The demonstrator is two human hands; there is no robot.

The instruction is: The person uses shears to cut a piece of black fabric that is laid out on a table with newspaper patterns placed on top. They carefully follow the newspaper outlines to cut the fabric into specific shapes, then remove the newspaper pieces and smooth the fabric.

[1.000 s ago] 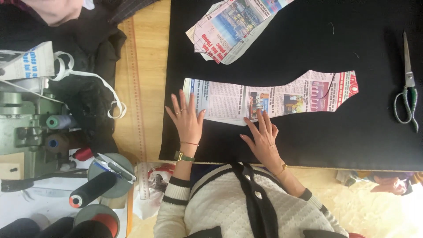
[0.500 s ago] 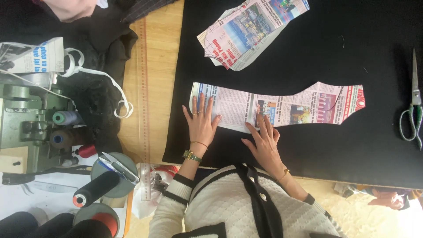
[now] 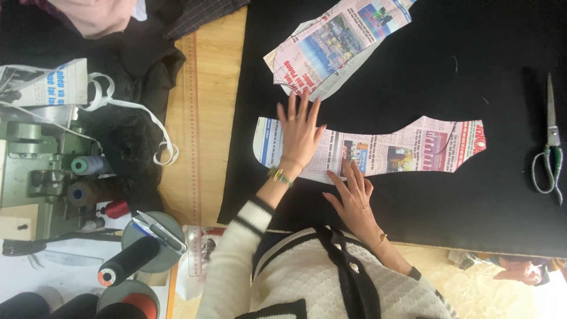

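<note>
Both hands flat, open on newspaper pattern (image 3: pixel 378 150), left hand (image 3: pixel 299 133), right hand (image 3: pixel 352 198), scissors (image 3: pixel 549 147) far right, second pattern (image 3: pixel 336 44) above

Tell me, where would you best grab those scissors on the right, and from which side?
Probably by the looped handles of the scissors. They lie flat on the black cloth, blades closed and pointing away from the person, handles at the near end. Coming from the near side, fingers can slip into the loops and stay clear of the tips. Both hands are now on the paper pattern.

Wooden table (image 3: pixel 207 88) bears black fabric (image 3: pixel 413 88), a sewing machine (image 3: pixel 29 171), dark clothes (image 3: pixel 118 136).
</note>
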